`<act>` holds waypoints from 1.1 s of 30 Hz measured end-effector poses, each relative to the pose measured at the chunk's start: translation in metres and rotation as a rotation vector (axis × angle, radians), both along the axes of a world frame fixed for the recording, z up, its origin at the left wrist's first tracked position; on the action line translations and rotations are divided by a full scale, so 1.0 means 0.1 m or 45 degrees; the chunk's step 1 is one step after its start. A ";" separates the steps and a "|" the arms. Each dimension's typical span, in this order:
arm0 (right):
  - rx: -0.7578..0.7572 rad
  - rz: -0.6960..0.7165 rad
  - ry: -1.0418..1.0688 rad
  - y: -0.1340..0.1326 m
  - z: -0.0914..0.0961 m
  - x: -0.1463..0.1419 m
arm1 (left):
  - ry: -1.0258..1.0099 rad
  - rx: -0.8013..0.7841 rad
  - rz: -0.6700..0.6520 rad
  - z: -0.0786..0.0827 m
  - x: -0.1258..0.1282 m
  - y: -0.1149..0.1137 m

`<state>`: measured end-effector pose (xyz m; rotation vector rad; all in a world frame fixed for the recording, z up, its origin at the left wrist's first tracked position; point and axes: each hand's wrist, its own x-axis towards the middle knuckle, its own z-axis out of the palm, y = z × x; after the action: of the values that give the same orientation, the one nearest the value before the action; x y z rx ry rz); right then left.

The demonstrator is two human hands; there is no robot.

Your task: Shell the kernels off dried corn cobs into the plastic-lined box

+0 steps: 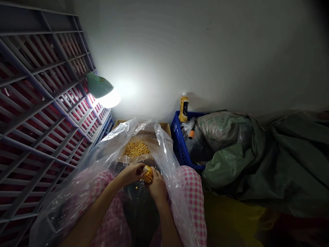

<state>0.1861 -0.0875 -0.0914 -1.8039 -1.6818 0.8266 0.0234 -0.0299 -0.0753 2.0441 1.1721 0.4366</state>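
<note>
both hands gripping corn cob, box edge near

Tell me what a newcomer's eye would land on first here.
The glaring lamp at upper left, lighting the wall. Then, low in the middle, the left hand and right hand gripping a yellow corn cob over clear plastic, with a heap of kernels in the box beyond.

No legible text, even on bottle
</note>
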 end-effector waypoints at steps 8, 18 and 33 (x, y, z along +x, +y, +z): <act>-0.028 0.001 0.053 -0.01 0.01 0.01 | 0.074 0.137 -0.033 0.00 0.04 -0.04; -0.079 -0.115 0.450 0.03 0.00 0.00 | -0.109 0.081 -0.028 0.04 -0.02 -0.02; -0.061 -0.075 0.209 0.00 -0.07 -0.01 | -0.009 0.081 -0.024 -0.07 0.01 0.00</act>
<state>0.1846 -0.0873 -0.0985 -1.7568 -1.5104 0.9686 0.0243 -0.0298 -0.0821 2.1044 1.1472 0.4776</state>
